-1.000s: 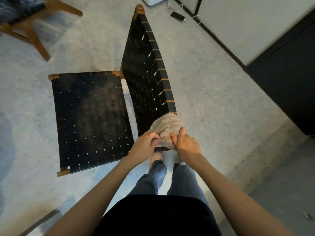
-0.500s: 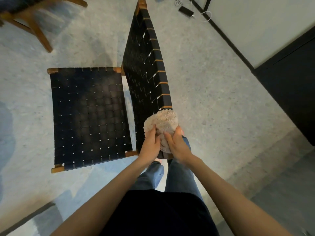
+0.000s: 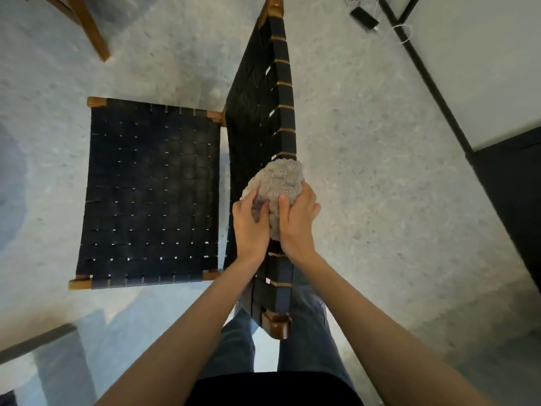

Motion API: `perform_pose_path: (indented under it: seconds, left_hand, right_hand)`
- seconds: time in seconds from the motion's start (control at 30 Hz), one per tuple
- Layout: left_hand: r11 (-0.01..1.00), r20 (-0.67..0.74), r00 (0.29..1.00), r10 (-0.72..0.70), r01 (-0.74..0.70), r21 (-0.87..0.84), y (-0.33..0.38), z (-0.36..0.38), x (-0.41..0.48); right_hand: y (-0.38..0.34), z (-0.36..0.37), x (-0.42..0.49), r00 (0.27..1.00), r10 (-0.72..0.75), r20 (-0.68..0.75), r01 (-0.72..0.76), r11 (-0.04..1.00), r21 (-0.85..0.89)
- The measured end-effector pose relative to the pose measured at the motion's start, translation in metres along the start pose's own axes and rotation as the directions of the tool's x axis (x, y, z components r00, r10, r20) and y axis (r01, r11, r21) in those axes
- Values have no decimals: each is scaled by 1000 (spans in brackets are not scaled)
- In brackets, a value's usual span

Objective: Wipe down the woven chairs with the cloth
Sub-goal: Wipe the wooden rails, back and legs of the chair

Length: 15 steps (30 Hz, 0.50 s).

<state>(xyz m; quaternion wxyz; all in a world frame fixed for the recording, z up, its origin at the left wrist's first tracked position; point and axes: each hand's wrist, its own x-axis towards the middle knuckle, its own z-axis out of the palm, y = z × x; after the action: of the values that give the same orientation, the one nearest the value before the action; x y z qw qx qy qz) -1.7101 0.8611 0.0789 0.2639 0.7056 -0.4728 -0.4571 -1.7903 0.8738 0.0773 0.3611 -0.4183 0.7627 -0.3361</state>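
Observation:
A chair with black woven straps and a brown wooden frame stands below me. Its seat [image 3: 149, 194] lies to the left and its backrest [image 3: 263, 112] runs up the middle of the view. A bunched beige cloth [image 3: 278, 183] sits draped over the backrest's top edge. My left hand [image 3: 250, 227] grips the cloth from the left side of the backrest. My right hand [image 3: 295, 221] grips it from the right. Part of the cloth is hidden under my fingers.
A wooden leg of a second chair [image 3: 90, 30] shows at the top left. A black device with a white cable [image 3: 366, 19] lies on the floor near the white wall [image 3: 483, 68]. A dark cabinet [image 3: 515, 206] stands at right. Speckled grey floor surrounds the chair.
Both hands have slid the cloth further along the backrest's top edge, away from the near corner post, which now shows below my wrists. The view has moved closer over the chair.

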Motion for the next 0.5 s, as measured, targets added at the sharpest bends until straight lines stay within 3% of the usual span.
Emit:
perform_pose_path:
  seconds: [0.3, 0.5]
  left_hand:
    - [1000, -20, 1000, -2, 2, -4, 81, 28, 147]
    - [999, -140, 990, 5, -12, -46, 128, 37, 212]
  right_hand:
    - [-50, 10, 177, 997, -63, 37, 67, 991, -117]
    - [-78, 8, 261, 984, -114, 136, 127, 988, -92]
